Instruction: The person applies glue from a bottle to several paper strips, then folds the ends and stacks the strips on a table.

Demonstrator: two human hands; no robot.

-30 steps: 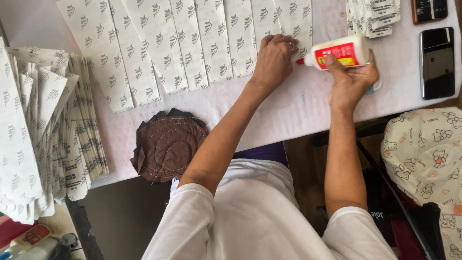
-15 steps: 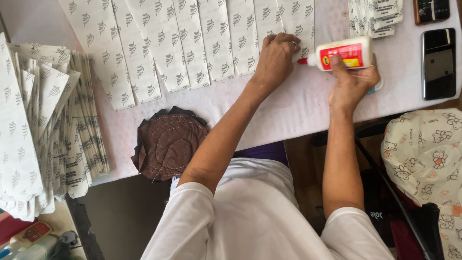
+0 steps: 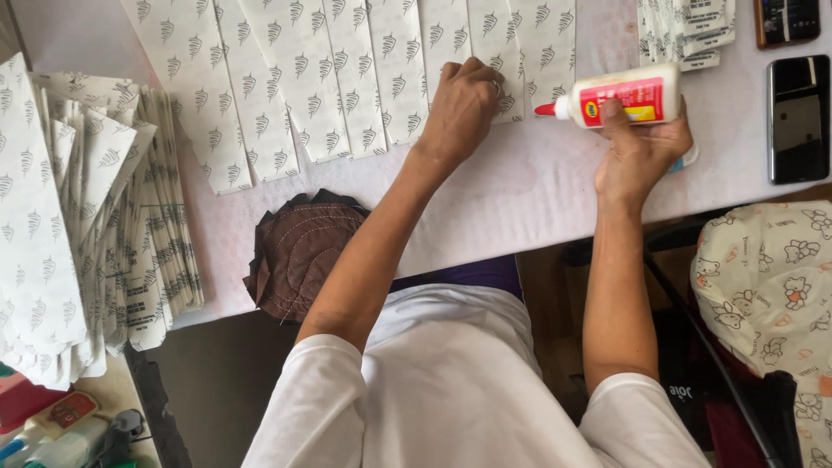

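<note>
We've got our right hand point(image 3: 640, 152) gripping the white glue bottle point(image 3: 626, 95) with its red label, nozzle pointing left, while our left hand point(image 3: 461, 108), fingers curled, presses the leaf-print paper strips point(image 3: 347, 78) on the worktop point(image 3: 520, 191).

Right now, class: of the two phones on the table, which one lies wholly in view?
The lower phone, dark-screened, beside the glue bottle in the right hand. The other phone is cut off by the top edge.

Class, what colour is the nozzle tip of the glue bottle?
Red, on the white glue bottle; the head view shows it.
</note>
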